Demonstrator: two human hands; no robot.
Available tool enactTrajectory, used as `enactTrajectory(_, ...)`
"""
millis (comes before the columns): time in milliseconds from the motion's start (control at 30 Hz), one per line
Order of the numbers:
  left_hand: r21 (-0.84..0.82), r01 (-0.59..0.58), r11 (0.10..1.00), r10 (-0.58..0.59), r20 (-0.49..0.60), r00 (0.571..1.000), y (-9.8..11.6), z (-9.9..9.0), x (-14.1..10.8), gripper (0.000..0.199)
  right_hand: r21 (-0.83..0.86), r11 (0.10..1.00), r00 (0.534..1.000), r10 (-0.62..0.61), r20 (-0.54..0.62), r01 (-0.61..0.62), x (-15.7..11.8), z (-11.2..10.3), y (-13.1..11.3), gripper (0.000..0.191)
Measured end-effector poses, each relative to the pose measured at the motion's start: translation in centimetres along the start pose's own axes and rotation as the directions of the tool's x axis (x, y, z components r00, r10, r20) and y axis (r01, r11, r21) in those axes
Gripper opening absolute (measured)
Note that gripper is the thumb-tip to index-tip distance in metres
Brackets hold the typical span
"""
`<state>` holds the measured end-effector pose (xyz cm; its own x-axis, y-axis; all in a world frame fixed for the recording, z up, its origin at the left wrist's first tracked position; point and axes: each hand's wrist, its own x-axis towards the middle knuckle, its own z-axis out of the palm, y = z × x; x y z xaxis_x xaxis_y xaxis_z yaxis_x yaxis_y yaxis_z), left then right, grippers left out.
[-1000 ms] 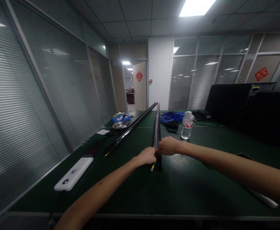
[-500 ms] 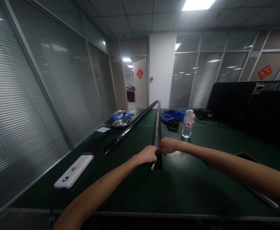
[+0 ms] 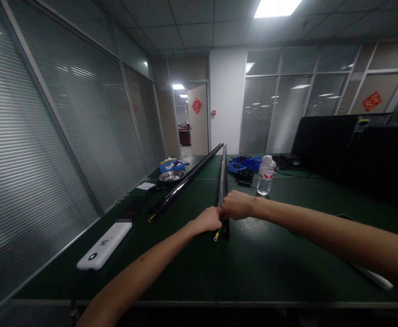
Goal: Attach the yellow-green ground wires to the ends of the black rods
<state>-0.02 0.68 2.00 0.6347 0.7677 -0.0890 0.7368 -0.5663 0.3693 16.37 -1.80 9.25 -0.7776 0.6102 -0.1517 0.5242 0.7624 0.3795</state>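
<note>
A long, dark, narrow bar runs away from me across the green table, its near end under my hands. My left hand is closed around the left side of that end. Over the bar's top, my right hand is also closed, knuckles up and touching my left fingers; what its fingertips pinch is hidden. Below my left hand a short green-yellow wire with a ring terminal sticks out beside the bar's end. A second long black bar lies at a slant to the left, apart from both hands.
A water bottle stands right of the bar, near blue bins and a screwdriver. At left are a metal bowl, a blue tray and a white device. Large dark panels stand at right.
My right hand has shifted left, from beside the bar to over its top, against my left hand. The left hand stays at the bar's near end.
</note>
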Motion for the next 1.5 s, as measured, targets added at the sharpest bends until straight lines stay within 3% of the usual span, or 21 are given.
enactTrajectory(67, 0.027, 0.023, 0.999, -0.023, -0.006, 1.000, 0.1, 0.0, 0.1, 0.026, 0.022, 0.999, 0.999, 0.039, 0.019, -0.040, 0.2, 0.0, 0.1, 0.027)
enactTrajectory(167, 0.019, 0.003, 1.000, -0.003, 0.009, 1.000, 0.0, 0.1, 0.1, 0.032, 0.185, 0.959, 0.975, 0.196, 0.105, -0.213, 0.4, 0.0, 0.4, 0.032)
enactTrajectory(233, -0.008, -0.041, 0.999, 0.041, 0.014, 0.999, -0.1, 0.1, 0.1, 0.038, 0.337, 0.877, 0.933, 0.275, 0.233, -0.343, 0.5, 0.0, 0.7, 0.036)
enactTrajectory(367, -0.023, -0.085, 0.996, 0.085, -0.007, 0.996, -0.3, 0.0, 0.1, 0.043, 0.522, 0.719, 0.873, 0.256, 0.416, -0.460, 0.5, 0.3, 1.1, 0.039)
enactTrajectory(467, -0.034, -0.085, 0.996, 0.085, 0.002, 0.996, -0.2, -0.1, 0.0, 0.039, 0.470, 0.777, 0.898, 0.276, 0.343, -0.419, 0.2, 0.6, 1.0, 0.034)
enactTrajectory(600, -0.044, -0.016, 0.999, 0.017, 0.032, 0.999, 0.3, -0.5, -0.3, 0.033, 0.170, 0.969, 0.983, 0.173, 0.057, -0.180, -0.3, 0.7, 0.4, 0.028)
enactTrajectory(667, -0.045, -0.005, 0.999, 0.006, 0.036, 0.999, 0.5, -0.7, -0.5, 0.033, 0.068, 0.995, 0.997, 0.079, 0.011, -0.079, -0.5, 0.6, 0.2, 0.028)
enactTrajectory(767, -0.032, -0.005, 0.999, 0.006, 0.031, 1.000, 0.7, -0.8, -0.5, 0.032, 0.035, 0.999, 1.000, 0.027, 0.005, -0.027, -0.4, 0.5, 0.2, 0.026)
enactTrajectory(867, -0.020, -0.003, 1.000, 0.004, 0.032, 0.999, 0.6, -0.6, -0.4, 0.033, 0.141, 0.980, 0.990, 0.133, 0.039, -0.138, -0.1, 0.6, 0.5, 0.030)
enactTrajectory(967, -0.027, -0.058, 0.998, 0.059, 0.014, 0.998, 0.3, -0.4, -0.2, 0.040, 0.373, 0.863, 0.937, 0.278, 0.211, -0.340, 0.3, 0.8, 1.0, 0.037)
enactTrajectory(1067, -0.013, -0.085, 0.996, 0.085, -0.007, 0.996, 0.1, -0.1, 0.0, 0.044, 0.526, 0.730, 0.891, 0.271, 0.364, -0.437, 0.5, 0.9, 1.3, 0.041)
enactTrajectory(1167, 0.009, -0.073, 0.997, 0.073, -0.022, 0.997, 0.0, 0.0, 0.1, 0.043, 0.556, 0.681, 0.870, 0.272, 0.412, -0.477, 0.4, 0.8, 1.3, 0.043)
enactTrajectory(1233, 0.000, -0.061, 0.998, 0.061, -0.013, 0.998, 0.0, -0.1, 0.0, 0.041, 0.506, 0.739, 0.888, 0.286, 0.361, -0.444, 0.1, 0.5, 1.1, 0.039)
enactTrajectory(1367, -0.053, -0.041, 0.998, 0.042, 0.018, 0.999, 0.0, -0.1, -0.2, 0.036, 0.220, 0.952, 0.975, 0.190, 0.116, -0.212, -0.6, 0.1, 0.5, 0.031)
enactTrajectory(1500, -0.068, -0.030, 0.997, 0.030, -0.003, 1.000, 0.0, -0.1, -0.2, 0.033, 0.046, 0.998, 0.998, 0.048, 0.034, -0.049, -0.7, 0.2, 0.4, 0.027)
